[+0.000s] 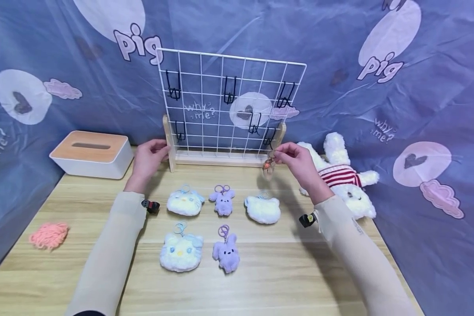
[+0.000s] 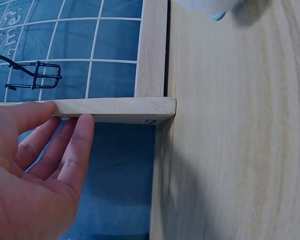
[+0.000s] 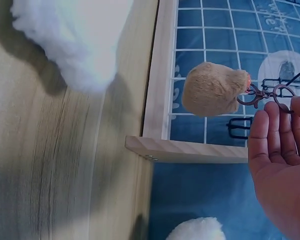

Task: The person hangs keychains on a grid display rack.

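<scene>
The left hand [image 1: 149, 157] grips the wooden upright [image 2: 122, 106] at its fingertips; the brown keychain [image 3: 210, 90] hangs below the right hand [image 1: 296, 160], its ring [image 3: 275, 92] pinched. Seemingly a hanging step; next calls for aligning ring with hook [image 1: 269, 137].

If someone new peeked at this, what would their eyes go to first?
Probably the big white wire rack at the back of the table, with its black hooks. In front of it lie three fluffy white keychains and two purple ones. Near the rack's right end, the right hand holds a furry brown keychain by its ring.
</scene>
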Motion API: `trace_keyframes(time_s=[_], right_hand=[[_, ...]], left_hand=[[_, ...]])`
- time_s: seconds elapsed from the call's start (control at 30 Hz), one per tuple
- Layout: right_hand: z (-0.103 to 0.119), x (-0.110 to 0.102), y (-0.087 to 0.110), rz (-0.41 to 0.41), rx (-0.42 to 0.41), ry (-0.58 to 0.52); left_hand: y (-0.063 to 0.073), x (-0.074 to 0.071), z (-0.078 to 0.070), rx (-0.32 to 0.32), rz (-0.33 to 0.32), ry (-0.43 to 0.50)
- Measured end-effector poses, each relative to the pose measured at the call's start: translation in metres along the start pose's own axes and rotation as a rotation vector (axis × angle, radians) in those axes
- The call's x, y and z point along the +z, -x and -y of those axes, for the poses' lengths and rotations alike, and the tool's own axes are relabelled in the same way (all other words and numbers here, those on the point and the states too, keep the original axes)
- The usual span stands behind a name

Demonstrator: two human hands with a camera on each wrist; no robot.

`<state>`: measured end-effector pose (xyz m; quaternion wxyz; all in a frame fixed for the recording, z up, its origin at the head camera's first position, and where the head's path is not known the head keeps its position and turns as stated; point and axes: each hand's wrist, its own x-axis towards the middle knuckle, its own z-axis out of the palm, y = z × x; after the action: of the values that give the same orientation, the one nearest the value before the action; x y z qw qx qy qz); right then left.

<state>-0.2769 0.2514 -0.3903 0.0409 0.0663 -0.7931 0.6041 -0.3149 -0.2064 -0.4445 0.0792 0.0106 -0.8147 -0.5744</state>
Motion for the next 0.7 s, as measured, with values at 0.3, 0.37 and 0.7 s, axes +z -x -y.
trace_keyframes(time_s=[0.3,0.37,0.7], right_hand=[[-0.006,-0.002,-0.009,-0.013,0.012,-0.008],[-0.007,-0.002,-0.01,-0.017,0.01,0.002],[-0.015,0.001,-0.021,-0.037,0.008,0.007]], left_hand=[[-0.003,0.004,0.003,0.002,0.006,0.022],[-0.003,0.004,0.003,-0.001,0.005,0.019],[-0.001,0.001,0.001,-0.022,-0.002,0.004]])
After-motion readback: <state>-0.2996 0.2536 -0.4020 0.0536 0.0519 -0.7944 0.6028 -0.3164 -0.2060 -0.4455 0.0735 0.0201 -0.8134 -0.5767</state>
